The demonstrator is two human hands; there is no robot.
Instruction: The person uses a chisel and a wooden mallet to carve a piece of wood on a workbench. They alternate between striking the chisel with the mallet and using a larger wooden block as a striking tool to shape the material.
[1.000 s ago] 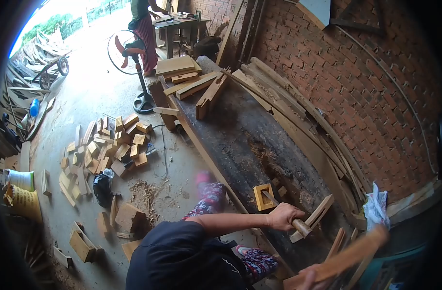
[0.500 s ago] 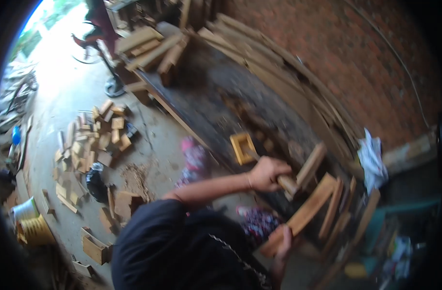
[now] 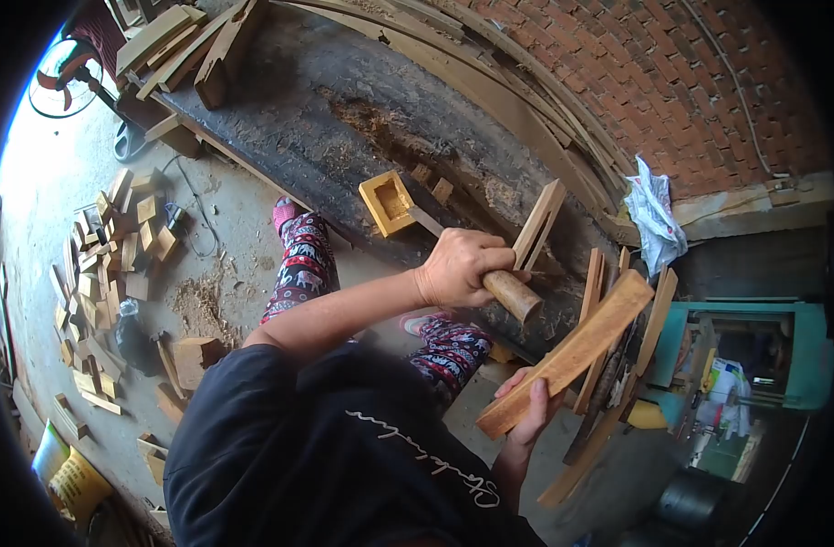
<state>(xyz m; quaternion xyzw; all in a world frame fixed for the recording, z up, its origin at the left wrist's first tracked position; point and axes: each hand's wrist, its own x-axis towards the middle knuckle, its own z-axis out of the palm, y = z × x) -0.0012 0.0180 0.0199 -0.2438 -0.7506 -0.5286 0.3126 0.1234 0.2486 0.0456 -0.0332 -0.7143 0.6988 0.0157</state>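
My left hand (image 3: pixel 467 266) is closed around the wooden handle of a chisel (image 3: pixel 513 295). The chisel's flat blade points up-left, its tip at a small yellowish wood block (image 3: pixel 373 208) with a square recess cut into it. That block lies on the dark, worn workbench (image 3: pixel 289 100). In my right hand (image 3: pixel 532 412) is a thick wooden bar (image 3: pixel 572 354), gripped near its lower end. Its far end is raised to the right of the chisel handle, apart from it. A slotted wood piece (image 3: pixel 538 223) stands just beyond my left hand.
Boards (image 3: pixel 175 50) are stacked at the bench's far end. Many wood offcuts (image 3: pixel 116 260) litter the floor at left, near a fan (image 3: pixel 66 77). Long strips (image 3: pixel 654 328) lean at the bench's near end. A plastic bag (image 3: pixel 652 214) hangs by the brick wall (image 3: pixel 617 100).
The view has shifted, so the bench and block appear further up and left. The wooden bar has moved away from the chisel handle, to the right. Both hands keep their holds.
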